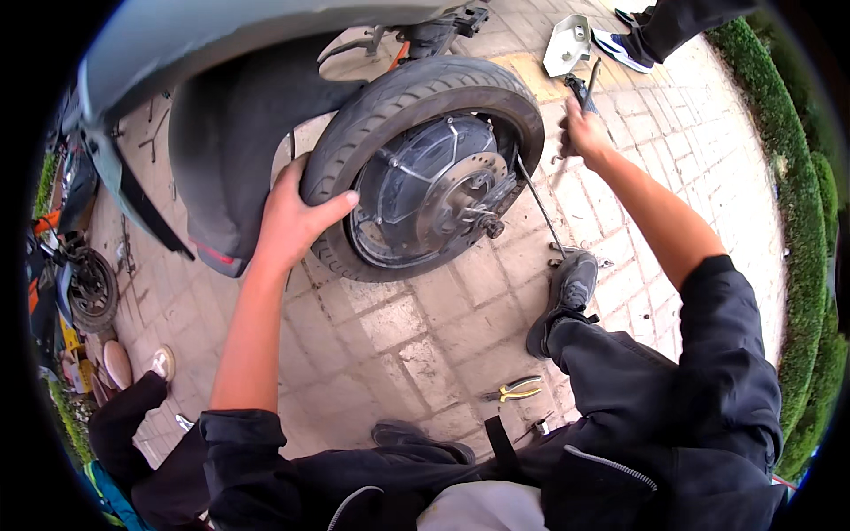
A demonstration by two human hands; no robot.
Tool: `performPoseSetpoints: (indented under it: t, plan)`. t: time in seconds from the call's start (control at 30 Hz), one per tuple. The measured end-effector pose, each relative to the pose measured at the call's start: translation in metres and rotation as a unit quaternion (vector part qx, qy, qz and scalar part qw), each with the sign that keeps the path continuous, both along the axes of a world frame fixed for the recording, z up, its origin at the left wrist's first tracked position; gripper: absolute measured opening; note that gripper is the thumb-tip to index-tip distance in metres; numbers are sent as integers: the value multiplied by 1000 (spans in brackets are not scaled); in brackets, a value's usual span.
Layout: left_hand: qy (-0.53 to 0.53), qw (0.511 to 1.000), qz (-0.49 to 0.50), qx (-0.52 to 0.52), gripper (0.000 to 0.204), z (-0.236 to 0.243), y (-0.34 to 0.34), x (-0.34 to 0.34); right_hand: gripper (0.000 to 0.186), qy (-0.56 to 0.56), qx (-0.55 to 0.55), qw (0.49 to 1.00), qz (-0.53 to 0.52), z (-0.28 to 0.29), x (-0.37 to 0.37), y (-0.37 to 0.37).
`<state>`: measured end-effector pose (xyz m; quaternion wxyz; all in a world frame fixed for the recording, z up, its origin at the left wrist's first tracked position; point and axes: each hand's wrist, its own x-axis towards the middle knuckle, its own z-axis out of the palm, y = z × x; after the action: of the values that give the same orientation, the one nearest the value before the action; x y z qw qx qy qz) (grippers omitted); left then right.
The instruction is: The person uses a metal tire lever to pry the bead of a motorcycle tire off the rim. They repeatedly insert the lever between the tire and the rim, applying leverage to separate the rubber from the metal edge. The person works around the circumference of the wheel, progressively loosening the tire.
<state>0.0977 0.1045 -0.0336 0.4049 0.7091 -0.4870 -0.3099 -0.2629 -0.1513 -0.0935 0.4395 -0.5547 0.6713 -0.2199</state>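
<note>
A scooter rear wheel [416, 88] with hub motor and brake disc [452, 181] is beside a dark mudguard [221, 159]. My left hand [297, 208] grips the tyre's left side, thumb over the sidewall. My right hand [580, 133], right of the wheel, is closed on a dark metal tool [580, 88], its lower part hidden by the fingers. A long thin metal rod [536, 199] runs from the rim's right side down toward my shoe [571, 292] and some small metal parts [602, 264].
Yellow-handled pliers [518, 388] lie on the paving between my feet. A pale plastic part [567, 44] lies at the top, beside another person's shoes [620, 53]. Another person's leg [128, 416] is at lower left, below parked two-wheelers [93, 288]. A hedge [788, 265] lines the right.
</note>
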Motion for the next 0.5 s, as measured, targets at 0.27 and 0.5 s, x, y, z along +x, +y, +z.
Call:
performPoseSetpoints:
  t: [0.27,0.5]
  plan:
    - [26,999,-25,-37,72,0,-12,-12,26,-58,235,970,35,94,8,151]
    - [30,996,-52,-70,61,-10,-15,0,22,-314,181,931,-38,81,64,262]
